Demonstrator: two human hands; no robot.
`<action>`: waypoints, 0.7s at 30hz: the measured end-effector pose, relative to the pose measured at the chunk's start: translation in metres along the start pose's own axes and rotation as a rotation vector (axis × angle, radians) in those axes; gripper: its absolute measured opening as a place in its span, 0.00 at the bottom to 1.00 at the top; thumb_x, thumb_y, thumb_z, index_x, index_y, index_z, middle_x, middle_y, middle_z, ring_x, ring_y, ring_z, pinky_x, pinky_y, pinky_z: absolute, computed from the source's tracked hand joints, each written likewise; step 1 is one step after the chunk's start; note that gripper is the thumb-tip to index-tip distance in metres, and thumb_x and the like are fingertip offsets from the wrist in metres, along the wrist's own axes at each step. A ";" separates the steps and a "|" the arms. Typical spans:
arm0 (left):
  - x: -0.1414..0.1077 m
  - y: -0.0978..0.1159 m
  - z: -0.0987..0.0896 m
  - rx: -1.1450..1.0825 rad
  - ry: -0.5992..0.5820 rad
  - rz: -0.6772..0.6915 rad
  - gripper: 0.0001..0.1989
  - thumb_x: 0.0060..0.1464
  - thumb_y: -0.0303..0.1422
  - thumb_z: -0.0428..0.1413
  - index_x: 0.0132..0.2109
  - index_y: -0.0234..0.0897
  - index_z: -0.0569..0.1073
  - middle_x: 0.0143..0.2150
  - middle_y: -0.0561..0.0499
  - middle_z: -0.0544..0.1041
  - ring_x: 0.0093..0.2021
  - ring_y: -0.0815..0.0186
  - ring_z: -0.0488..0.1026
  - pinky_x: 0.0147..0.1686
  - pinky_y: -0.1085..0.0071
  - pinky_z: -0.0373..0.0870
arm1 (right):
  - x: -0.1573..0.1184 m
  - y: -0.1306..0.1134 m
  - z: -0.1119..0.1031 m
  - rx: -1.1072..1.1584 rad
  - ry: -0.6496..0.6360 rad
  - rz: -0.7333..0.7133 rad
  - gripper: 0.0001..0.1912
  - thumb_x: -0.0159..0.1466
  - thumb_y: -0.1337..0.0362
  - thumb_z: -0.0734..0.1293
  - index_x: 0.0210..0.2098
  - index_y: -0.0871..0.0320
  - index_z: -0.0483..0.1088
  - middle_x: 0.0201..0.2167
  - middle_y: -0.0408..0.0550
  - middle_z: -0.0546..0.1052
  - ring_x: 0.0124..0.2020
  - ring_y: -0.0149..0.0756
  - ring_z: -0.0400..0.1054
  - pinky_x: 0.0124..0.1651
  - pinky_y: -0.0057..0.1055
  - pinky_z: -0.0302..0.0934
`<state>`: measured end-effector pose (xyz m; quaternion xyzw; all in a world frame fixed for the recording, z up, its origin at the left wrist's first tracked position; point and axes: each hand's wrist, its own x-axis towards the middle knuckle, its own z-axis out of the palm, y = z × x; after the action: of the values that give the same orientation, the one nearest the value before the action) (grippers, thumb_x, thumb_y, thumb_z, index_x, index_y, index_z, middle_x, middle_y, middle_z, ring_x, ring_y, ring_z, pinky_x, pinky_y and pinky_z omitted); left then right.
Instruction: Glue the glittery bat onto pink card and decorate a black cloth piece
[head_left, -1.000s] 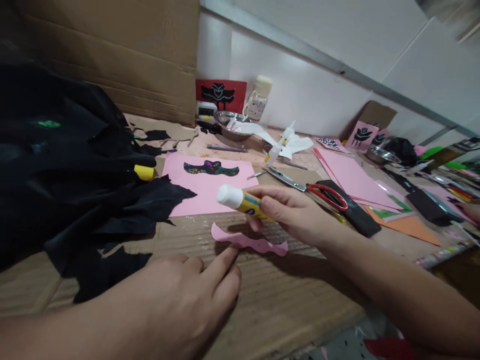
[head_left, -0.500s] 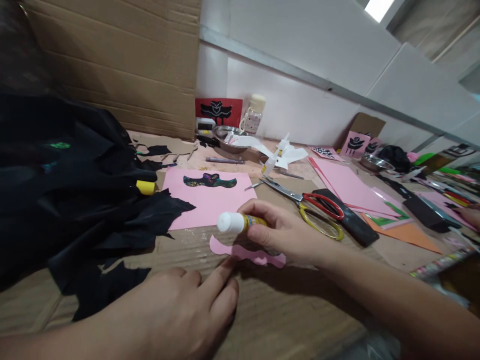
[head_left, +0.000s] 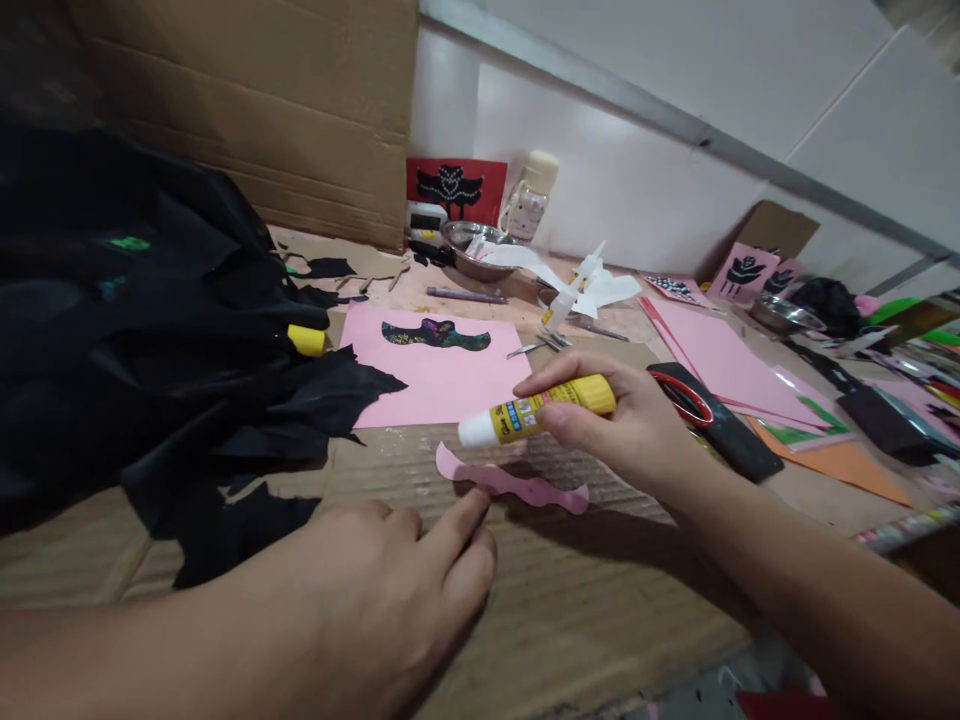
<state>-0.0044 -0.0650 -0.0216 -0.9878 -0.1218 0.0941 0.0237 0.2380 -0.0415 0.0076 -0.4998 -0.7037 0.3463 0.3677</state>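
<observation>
My right hand has its fingers wrapped round a yellow glue stick, holding it tilted with its white end down to the left. That end hangs just above a wavy pink paper cutout on the brown cardboard. My left hand lies low on the cardboard, its index fingertip pressing the cutout's near edge and its other fingers loosely bent. Farther back, a pink sheet bears a black, glittery cutout of similar wavy shape.
Black cloth with torn scraps fills the left, a yellow cap-like piece on it. Red-handled scissors are partly behind my right hand. Behind lie a metal bowl, white glue bottles and pink sheets.
My right hand has turned the glue stick so that its label shows, and now covers more of the scissors. The left fingertip stays at the pink cutout. The camera view has shifted.
</observation>
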 end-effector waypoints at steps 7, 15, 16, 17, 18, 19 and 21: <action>0.005 -0.002 -0.009 -0.018 -0.112 0.020 0.21 0.67 0.31 0.54 0.63 0.28 0.75 0.61 0.25 0.79 0.34 0.48 0.86 0.23 0.57 0.83 | -0.002 -0.002 0.019 -0.117 -0.127 -0.012 0.02 0.64 0.64 0.72 0.35 0.55 0.75 0.25 0.38 0.76 0.21 0.28 0.66 0.25 0.26 0.59; 0.005 -0.002 -0.017 -0.045 -0.220 0.019 0.25 0.64 0.27 0.52 0.66 0.29 0.72 0.64 0.26 0.77 0.36 0.47 0.86 0.26 0.57 0.83 | 0.003 0.001 0.030 -0.169 -0.112 -0.158 0.04 0.66 0.63 0.74 0.37 0.56 0.77 0.32 0.41 0.82 0.30 0.30 0.73 0.33 0.26 0.65; 0.006 -0.002 -0.017 -0.034 -0.219 0.017 0.26 0.63 0.27 0.53 0.67 0.30 0.71 0.66 0.25 0.76 0.35 0.48 0.86 0.26 0.57 0.83 | 0.003 0.003 0.029 -0.178 -0.069 -0.181 0.04 0.66 0.63 0.74 0.38 0.55 0.77 0.34 0.42 0.82 0.31 0.31 0.74 0.34 0.26 0.65; 0.006 -0.002 -0.017 -0.026 -0.211 0.015 0.27 0.63 0.27 0.53 0.68 0.30 0.70 0.68 0.23 0.73 0.33 0.50 0.86 0.26 0.58 0.82 | 0.003 0.004 0.028 -0.189 -0.013 -0.203 0.04 0.66 0.62 0.74 0.38 0.55 0.78 0.35 0.43 0.83 0.33 0.32 0.75 0.35 0.27 0.66; 0.006 -0.002 -0.017 -0.021 -0.196 0.016 0.28 0.63 0.27 0.53 0.69 0.29 0.69 0.70 0.21 0.71 0.31 0.52 0.85 0.25 0.59 0.81 | 0.002 0.006 0.027 -0.205 0.046 -0.219 0.04 0.66 0.62 0.74 0.39 0.54 0.78 0.37 0.43 0.84 0.34 0.33 0.75 0.36 0.28 0.66; 0.006 -0.002 -0.016 -0.014 -0.180 0.018 0.29 0.63 0.28 0.53 0.70 0.29 0.69 0.71 0.19 0.68 0.30 0.52 0.85 0.24 0.60 0.81 | 0.000 0.006 0.025 -0.222 0.099 -0.228 0.03 0.66 0.62 0.74 0.39 0.54 0.79 0.37 0.43 0.84 0.34 0.34 0.75 0.35 0.28 0.66; 0.006 -0.003 -0.015 -0.015 -0.168 0.036 0.27 0.63 0.29 0.53 0.68 0.27 0.70 0.72 0.17 0.66 0.31 0.51 0.85 0.24 0.59 0.81 | -0.002 0.006 0.022 -0.246 0.147 -0.205 0.02 0.66 0.63 0.73 0.37 0.54 0.78 0.35 0.42 0.83 0.30 0.32 0.73 0.32 0.27 0.64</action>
<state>0.0037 -0.0608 -0.0082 -0.9786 -0.1064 0.1761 0.0045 0.2221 -0.0450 -0.0089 -0.4906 -0.7592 0.1806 0.3877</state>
